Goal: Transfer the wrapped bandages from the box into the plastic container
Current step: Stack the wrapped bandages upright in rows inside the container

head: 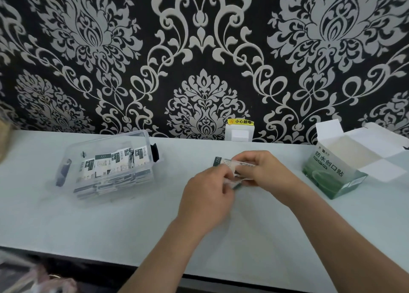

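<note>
Hands [208, 195] pinching bandages [223, 161], socket [239, 133] behind, box [327, 170] right

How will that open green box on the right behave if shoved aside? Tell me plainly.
The green box is probably very light: what shows of its inside looks bare. Its thin card walls and spread flaps would likely buckle under a squeeze. On the smooth table it should slide rather than tip, since it sits low.
</note>
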Demonstrator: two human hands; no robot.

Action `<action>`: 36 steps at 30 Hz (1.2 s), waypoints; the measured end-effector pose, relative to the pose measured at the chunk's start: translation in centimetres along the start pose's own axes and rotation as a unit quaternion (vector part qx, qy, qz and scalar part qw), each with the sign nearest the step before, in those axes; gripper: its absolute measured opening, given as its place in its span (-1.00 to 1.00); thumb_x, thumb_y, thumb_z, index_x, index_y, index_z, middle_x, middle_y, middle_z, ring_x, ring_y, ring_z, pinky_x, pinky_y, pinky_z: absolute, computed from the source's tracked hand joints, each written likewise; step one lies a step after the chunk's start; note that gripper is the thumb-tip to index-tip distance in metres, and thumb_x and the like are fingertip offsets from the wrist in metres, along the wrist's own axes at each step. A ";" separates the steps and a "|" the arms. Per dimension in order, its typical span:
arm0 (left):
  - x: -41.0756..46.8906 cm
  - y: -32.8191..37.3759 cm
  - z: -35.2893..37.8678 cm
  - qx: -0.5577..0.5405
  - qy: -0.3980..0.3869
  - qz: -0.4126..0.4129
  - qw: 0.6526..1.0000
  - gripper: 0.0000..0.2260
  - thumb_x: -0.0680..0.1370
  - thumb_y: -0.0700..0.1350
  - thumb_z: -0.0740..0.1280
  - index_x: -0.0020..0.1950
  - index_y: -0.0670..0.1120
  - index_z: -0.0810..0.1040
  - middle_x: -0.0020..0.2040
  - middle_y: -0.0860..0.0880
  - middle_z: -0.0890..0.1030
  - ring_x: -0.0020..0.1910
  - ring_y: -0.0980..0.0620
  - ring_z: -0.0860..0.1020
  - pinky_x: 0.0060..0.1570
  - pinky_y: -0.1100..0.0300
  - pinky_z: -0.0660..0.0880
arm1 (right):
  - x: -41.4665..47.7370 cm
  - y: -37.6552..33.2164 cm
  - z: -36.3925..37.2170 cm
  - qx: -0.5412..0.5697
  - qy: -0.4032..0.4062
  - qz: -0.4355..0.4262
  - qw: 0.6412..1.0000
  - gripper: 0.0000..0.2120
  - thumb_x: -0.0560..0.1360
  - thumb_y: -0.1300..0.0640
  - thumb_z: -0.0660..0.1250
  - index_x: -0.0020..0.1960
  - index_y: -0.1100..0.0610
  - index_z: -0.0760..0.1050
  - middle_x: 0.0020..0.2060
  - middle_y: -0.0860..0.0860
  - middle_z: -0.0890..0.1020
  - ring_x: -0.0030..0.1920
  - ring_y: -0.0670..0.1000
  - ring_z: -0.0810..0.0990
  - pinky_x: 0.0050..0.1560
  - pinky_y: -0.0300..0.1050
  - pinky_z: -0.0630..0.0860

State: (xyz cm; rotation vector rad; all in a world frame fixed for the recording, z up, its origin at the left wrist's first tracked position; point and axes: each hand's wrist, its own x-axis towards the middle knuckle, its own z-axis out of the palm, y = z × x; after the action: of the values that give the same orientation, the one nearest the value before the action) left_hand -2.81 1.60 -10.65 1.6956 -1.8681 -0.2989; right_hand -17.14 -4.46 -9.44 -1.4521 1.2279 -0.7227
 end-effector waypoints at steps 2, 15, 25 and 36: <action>0.4 -0.3 -0.3 -0.103 0.024 -0.068 0.992 -0.86 0.46 -0.17 0.34 -0.06 0.07 0.54 -0.20 0.12 0.60 -0.31 0.14 0.49 -0.25 0.24 0.43 | 0.2 -0.2 0.2 0.046 -0.022 0.020 0.999 -0.83 0.58 0.29 0.26 0.02 0.19 0.63 -0.20 0.08 0.64 -0.19 -0.01 0.61 0.03 0.00 0.61; 1.0 -2.6 -4.0 -0.031 0.053 0.017 0.998 -0.45 0.48 0.08 0.40 0.43 0.24 0.28 0.36 0.18 0.18 0.24 0.19 0.28 0.08 0.33 0.33 | 0.4 -1.9 3.2 0.136 -0.115 -0.018 0.984 -0.78 0.62 0.22 0.20 0.05 0.24 0.62 -0.18 0.20 0.60 -0.22 0.05 0.52 -0.13 -0.12 0.45; 0.3 -5.8 -12.0 -0.185 0.208 -0.040 0.959 -0.87 0.48 -0.02 0.42 0.01 0.07 0.56 0.01 0.19 0.55 0.02 0.27 0.50 -0.01 0.45 0.39 | 1.5 -9.3 10.0 0.191 -0.234 -0.002 0.953 -0.73 0.60 0.25 0.19 -0.14 0.20 0.64 -0.42 0.01 0.51 -0.47 -0.08 0.38 -0.43 -0.30 0.26; 1.0 -11.6 -16.4 -0.352 0.200 -0.210 0.890 -0.93 0.53 -0.07 0.38 0.00 0.04 0.58 -0.10 -0.05 0.61 -0.35 0.10 0.53 -0.35 0.21 0.47 | 3.0 -11.8 16.7 0.211 -0.235 -0.013 0.949 -0.80 0.60 0.35 0.19 0.03 0.30 0.61 -0.32 0.05 0.58 -0.38 -0.08 0.51 -0.42 -0.34 0.44</action>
State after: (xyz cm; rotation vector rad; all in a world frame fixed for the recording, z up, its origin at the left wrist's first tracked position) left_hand 15.98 2.39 -3.53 1.4644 -0.9081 -0.6515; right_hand 2.49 -2.77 -3.21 -1.1886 0.6394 -0.5678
